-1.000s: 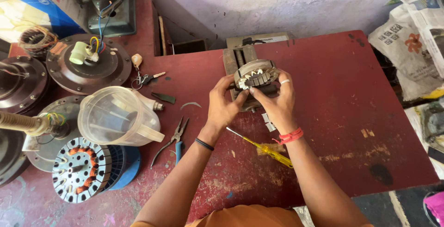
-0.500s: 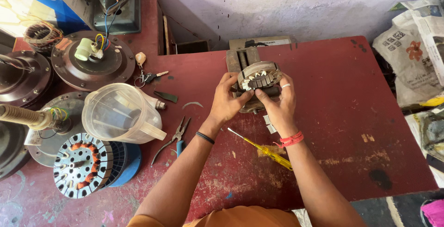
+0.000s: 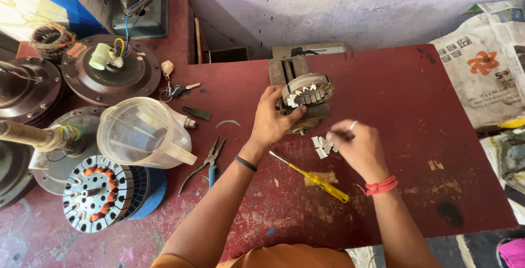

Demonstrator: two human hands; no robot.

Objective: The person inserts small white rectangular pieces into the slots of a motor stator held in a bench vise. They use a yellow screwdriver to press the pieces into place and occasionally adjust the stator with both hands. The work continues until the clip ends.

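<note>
we see left hand [image 3: 272,121] fingers clasped around stator core [image 3: 307,89], held on small vise [image 3: 299,96] at red table [image 3: 415,115] rear. right hand [image 3: 355,146] fingertips pinch among white paper slips [image 3: 322,145] beside it. some slots already show white liners; others, we judge, remain. yellow screwdriver [image 3: 317,178] lies near.

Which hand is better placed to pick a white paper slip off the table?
Right. The right hand hovers at the white slips, fingers pinched; the left hand is occupied gripping the stator core.
</note>
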